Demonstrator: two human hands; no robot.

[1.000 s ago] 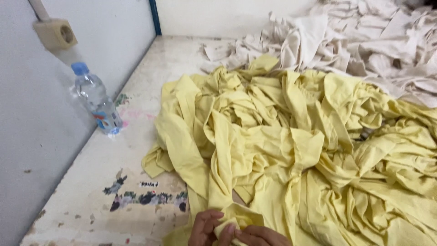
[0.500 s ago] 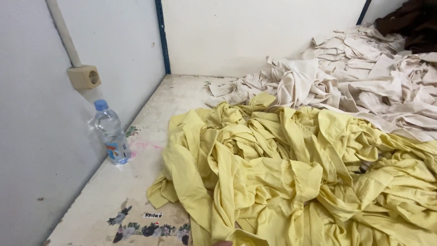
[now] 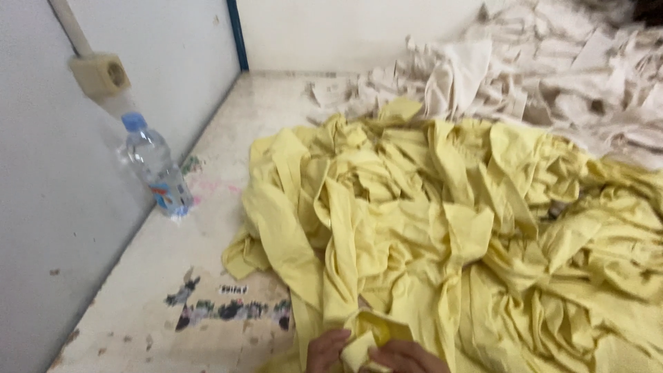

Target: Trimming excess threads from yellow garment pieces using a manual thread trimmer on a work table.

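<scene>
Both hands, left [image 3: 327, 349] and right [image 3: 406, 357], back at bottom centre after leaving frame, pinch closed on a bunched yellow cloth [image 3: 369, 331] edge, gathering it.

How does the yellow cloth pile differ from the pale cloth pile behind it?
The yellow cloth pile is bright yellow; the pale cloth pile is off-white to beige. The yellow one lies nearer, at the middle of the table; the pale one sits farther back, toward the right corner. Both hands, left hand and right hand, pinch a fold of the yellow pile; nothing touches the pale one. Both are crumpled, loose heaps, and they meet edge to edge.
</scene>
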